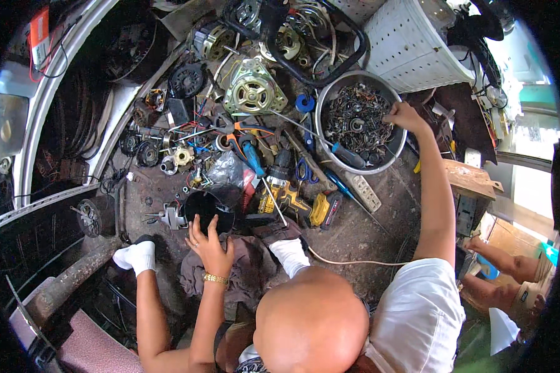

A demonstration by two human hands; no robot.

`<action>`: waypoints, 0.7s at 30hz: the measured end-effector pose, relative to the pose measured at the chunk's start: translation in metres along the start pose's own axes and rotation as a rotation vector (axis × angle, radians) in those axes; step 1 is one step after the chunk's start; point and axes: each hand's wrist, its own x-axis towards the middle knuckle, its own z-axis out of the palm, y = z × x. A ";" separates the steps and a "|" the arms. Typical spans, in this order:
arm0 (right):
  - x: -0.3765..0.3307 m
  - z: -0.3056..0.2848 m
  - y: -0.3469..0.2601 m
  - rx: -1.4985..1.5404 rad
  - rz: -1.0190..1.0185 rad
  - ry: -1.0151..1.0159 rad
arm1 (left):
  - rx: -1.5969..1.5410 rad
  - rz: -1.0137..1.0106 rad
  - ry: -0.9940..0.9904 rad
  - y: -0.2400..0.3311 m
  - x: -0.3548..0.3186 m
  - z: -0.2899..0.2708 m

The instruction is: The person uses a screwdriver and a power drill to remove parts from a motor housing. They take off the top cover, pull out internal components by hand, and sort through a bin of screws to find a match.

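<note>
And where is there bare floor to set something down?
Bare floor shows between the yellow battery and pale cable, also between the power strip and right forearm. Crowded: left of the metal basin, around pliers and drill.

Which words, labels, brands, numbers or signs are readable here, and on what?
None can be quoted.
Yellow-and-black drill: dark markings on its side, too small and blurred to read.
Yellow-and-black battery pack: small marks, too blurred.
Orange-and-white device: any print is too small.
</note>
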 end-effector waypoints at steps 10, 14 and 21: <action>-0.039 0.058 -0.078 -0.429 -0.134 0.259 | 0.001 0.010 -0.029 0.008 0.002 0.005; -0.061 0.077 -0.070 -0.310 -0.163 0.421 | -0.029 -0.002 -0.025 0.002 0.000 0.009; -0.083 0.100 -0.032 0.127 -0.265 0.676 | -0.024 0.005 0.002 -0.006 -0.003 0.005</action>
